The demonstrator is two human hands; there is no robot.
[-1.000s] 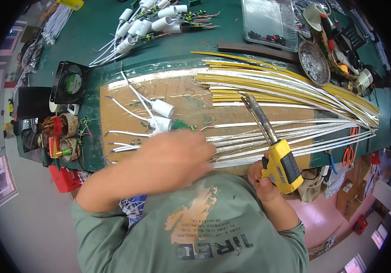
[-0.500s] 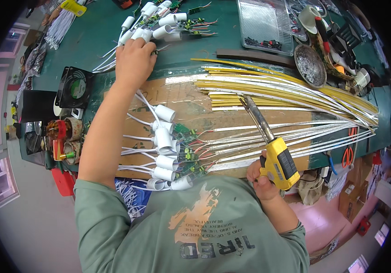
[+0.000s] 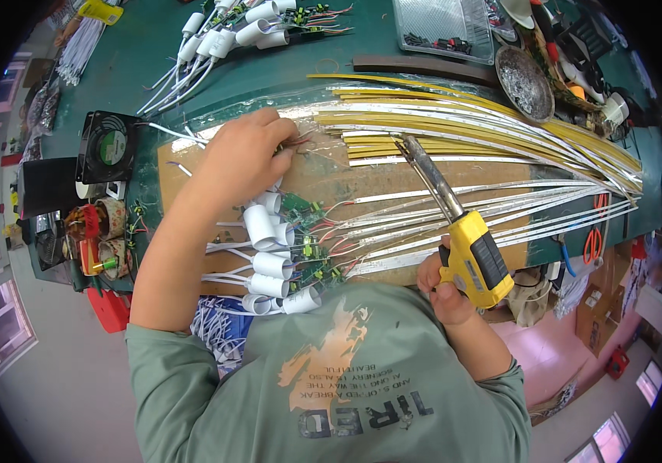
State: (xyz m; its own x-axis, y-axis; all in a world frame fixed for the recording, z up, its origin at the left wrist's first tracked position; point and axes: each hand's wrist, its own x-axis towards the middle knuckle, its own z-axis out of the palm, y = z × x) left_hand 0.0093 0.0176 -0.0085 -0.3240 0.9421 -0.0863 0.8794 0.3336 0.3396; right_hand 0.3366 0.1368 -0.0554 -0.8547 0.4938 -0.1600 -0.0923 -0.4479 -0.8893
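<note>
My left hand (image 3: 247, 154) is closed over the cardboard on a wired lamp piece, mostly hidden. A white cord (image 3: 173, 133) comes out on its left, thin reddish wires (image 3: 300, 141) on its right. My right hand (image 3: 443, 292) grips a yellow-and-black soldering gun (image 3: 476, 262), its metal tip pointing up and left. Below my left hand lie several white lamp caps (image 3: 272, 265) with green circuit boards (image 3: 311, 248), their wires meeting the ends of white LED strips (image 3: 400, 238). Yellow-backed strips (image 3: 392, 147) lie in a bundle beyond the soldering gun's tip.
A pile of similar capped pieces (image 3: 252, 32) lies at the far left. A black fan (image 3: 107, 147) stands at the left. At the far right are a clear plastic tray (image 3: 443, 19), a dark bar (image 3: 423, 69) and a round metal dish (image 3: 525, 85). Orange-handled scissors (image 3: 594, 239) lie near the right edge.
My left hand has come back from the far pile toward me and slightly right, now with a wired piece in it. The right hand keeps its grip on the soldering gun, nearly still.
</note>
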